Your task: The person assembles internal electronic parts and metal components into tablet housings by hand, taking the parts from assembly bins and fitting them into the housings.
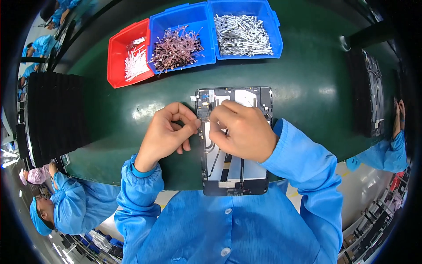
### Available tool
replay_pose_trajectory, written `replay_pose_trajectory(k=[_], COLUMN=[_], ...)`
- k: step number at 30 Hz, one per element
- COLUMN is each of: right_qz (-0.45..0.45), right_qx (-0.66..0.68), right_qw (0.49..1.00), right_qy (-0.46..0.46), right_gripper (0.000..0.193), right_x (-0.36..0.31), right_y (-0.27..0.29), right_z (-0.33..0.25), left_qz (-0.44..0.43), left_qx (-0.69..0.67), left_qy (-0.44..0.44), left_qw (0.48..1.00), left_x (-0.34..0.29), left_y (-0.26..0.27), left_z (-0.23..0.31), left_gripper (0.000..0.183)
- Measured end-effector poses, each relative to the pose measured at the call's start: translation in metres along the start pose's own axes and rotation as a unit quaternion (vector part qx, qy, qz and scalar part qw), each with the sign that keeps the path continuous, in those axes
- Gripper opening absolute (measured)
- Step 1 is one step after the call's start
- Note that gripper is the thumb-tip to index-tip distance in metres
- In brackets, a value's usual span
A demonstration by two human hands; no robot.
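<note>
An opened tablet lies in front of me on the green table, its inner boards, cables and pale plates exposed. Its lower end reaches the table's near edge. My left hand is at the tablet's upper left edge, thumb and forefinger pinched together; whatever is between them is too small to make out. Over the tablet's upper middle, my right hand is closed with its fingers curled down. The hand itself hides its fingertips and anything in them.
Beyond the tablet stand a red bin of white strips, a blue bin of thin wired parts and another blue bin of silvery strips. Dark stacks rise at the left and right. Blue-clad co-workers sit on both sides.
</note>
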State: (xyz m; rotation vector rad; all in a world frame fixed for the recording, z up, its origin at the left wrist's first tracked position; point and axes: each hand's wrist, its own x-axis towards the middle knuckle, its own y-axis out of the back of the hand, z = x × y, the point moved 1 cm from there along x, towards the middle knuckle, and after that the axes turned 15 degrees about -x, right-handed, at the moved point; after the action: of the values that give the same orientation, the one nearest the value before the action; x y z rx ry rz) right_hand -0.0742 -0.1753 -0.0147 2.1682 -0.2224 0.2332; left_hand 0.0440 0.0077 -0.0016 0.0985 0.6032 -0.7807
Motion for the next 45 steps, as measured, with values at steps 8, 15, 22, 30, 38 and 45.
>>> replay_pose_trajectory(k=[8,15,22,30,38,45], right_qz=[-0.016,0.090,0.032,0.100,0.061,-0.081], right_qx=[-0.024,-0.008,-0.355,-0.267,0.154,0.344], right_qw=[0.999,0.991,0.934,0.958,0.973,0.921], right_qy=[-0.023,-0.099,-0.027,-0.044,-0.160,-0.162], right_gripper=[0.010,0.010,0.014,0.009,0.009,0.010], right_x=[0.006,0.058,0.099,0.100,0.047,0.005], right_y=[-0.001,0.049,0.059,0.063,0.055,0.014], right_z=[-0.004,0.016,0.054,0.062,0.006,-0.015], left_qz=[0.003,0.015,-0.093,-0.057,-0.030,-0.073], left_qx=[0.045,0.072,-0.107,-0.136,-0.130,-0.145], left_qy=[0.003,-0.018,-0.015,-0.064,-0.134,-0.181], left_qw=[0.999,0.997,0.990,0.987,0.982,0.970], left_x=[0.004,0.005,0.001,0.005,-0.002,-0.010], left_y=[-0.007,-0.008,0.024,0.031,0.011,-0.007], left_z=[0.007,0.001,0.003,0.004,-0.002,-0.016], left_gripper=[0.017,0.018,0.017,0.018,0.015,0.018])
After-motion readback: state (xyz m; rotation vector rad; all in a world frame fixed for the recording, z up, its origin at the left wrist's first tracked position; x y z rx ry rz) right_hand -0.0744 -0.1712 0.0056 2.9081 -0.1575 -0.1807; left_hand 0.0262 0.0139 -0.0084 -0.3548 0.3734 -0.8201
